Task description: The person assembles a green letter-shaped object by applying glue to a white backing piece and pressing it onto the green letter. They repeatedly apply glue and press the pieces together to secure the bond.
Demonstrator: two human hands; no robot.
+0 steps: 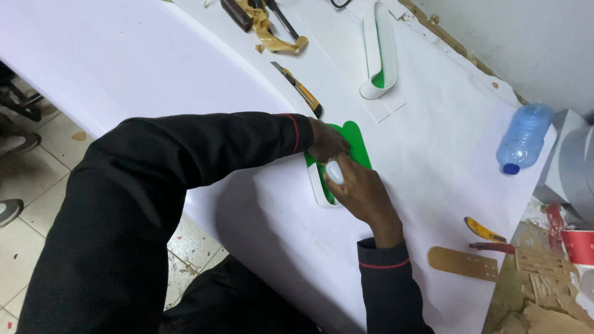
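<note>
A green and white curved piece [356,145] lies flat on the white sheet [433,142] that covers the surface, about the middle of the view, with its green rounded end pointing away from the person and its white rim toward the near edge. The left hand [326,141] presses down on the piece from the left, fingers bent onto the green part; how tightly they close cannot be told, since the knuckles hide the tips. The right hand [365,193] comes in from the near side, its fingers wrapped round a small white rounded object [335,172] held against the white rim of the piece. Both arms wear black sleeves with a thin red stripe at the cuff. Further up the sheet lies a yellow and black utility knife [301,91], and beyond it a second green and white curved piece [377,52] standing on its edge. To the right a clear blue plastic bottle [525,137] lies on its side, and nearer the person a flat tan strip [463,263] with small holes rests on the sheet.
</note>
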